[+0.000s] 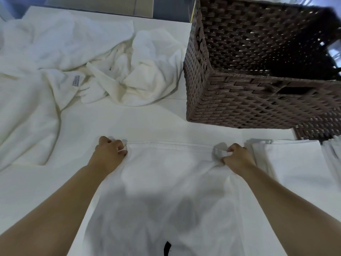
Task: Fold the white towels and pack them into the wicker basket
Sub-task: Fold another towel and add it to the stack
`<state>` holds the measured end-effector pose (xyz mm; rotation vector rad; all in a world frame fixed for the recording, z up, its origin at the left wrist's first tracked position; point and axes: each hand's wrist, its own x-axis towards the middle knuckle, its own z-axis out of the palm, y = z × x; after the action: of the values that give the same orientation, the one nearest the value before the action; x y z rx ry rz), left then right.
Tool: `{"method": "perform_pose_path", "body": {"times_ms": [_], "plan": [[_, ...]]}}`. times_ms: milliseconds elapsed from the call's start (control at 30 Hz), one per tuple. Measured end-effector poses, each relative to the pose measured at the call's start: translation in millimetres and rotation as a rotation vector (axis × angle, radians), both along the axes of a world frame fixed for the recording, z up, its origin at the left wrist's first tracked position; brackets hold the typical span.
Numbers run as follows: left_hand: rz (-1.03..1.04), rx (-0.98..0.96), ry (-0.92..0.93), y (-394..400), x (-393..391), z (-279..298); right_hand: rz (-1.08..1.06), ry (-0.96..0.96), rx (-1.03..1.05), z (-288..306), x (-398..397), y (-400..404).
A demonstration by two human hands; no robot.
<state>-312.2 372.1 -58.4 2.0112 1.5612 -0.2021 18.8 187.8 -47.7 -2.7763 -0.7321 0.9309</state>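
Note:
A white towel (169, 174) lies stretched out in front of me on the white table. My left hand (108, 154) pinches its far left corner and my right hand (237, 157) pinches its far right corner, with the far hem taut between them. The brown wicker basket (239, 104) stands at the back right, beyond my right hand, and its inside looks dark with no towel showing. A heap of crumpled white towels (129, 71) lies at the back left and centre.
Folded white cloth (287, 159) lies flat to the right of my right hand, just in front of the basket. A second piece of wicker (317, 133) shows at the basket's near right corner. A large rumpled towel (24, 108) covers the left of the table.

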Motion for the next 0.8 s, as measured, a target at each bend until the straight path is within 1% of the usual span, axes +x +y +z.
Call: {"method": "perform_pose_path", "body": {"times_ms": [67,167,267,433,567,700,800], "plan": [[0.016,-0.027,-0.072,-2,-5,1,0.036,-0.014,0.019,0,-4,-2],[-0.039,-0.009,-0.101,-5,-15,3,0.08,-0.05,0.045,3,-11,-6],[-0.022,0.01,-0.116,-10,-24,7,0.063,-0.086,0.066,10,-18,-9],[0.0,0.068,-0.172,-22,-39,25,0.037,-0.126,0.161,34,-24,-18],[0.001,0.133,-0.216,-30,-55,46,-0.015,-0.065,0.294,69,-30,-35],[-0.016,0.228,-0.257,-48,-74,71,-0.078,0.072,0.468,102,-33,-60],[-0.021,0.314,-0.267,-72,-88,91,-0.051,0.104,0.531,123,-34,-85]]}}
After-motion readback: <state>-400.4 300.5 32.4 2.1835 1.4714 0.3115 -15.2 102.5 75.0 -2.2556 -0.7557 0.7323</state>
